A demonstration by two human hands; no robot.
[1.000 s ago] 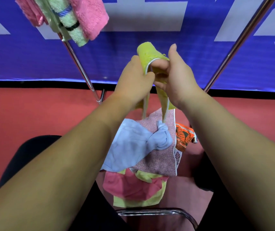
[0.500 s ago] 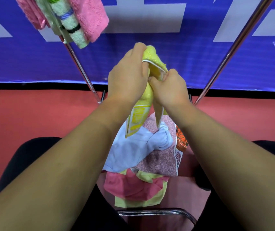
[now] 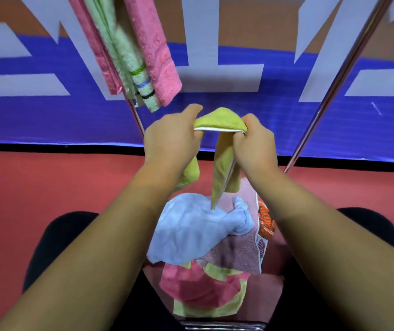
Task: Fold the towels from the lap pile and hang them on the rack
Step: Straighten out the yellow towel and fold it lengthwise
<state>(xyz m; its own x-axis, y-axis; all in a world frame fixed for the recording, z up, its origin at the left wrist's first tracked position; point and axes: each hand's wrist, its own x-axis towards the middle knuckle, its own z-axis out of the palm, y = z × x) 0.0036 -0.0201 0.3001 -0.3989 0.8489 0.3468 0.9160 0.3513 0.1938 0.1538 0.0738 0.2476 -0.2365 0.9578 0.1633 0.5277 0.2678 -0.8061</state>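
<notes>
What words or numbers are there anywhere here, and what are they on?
No whole word can be read.
Blue banner: big white letter shapes, cut off at the edges, unreadable.
Small white mark on the banner's right: too small to read.
Orange printed towel: pattern only, no letters.
Yellow towel: no writing shows.

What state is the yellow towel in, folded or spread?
Mid-fold: the yellow towel is stretched between the left hand and right hand, its loose ends hanging below.
</notes>
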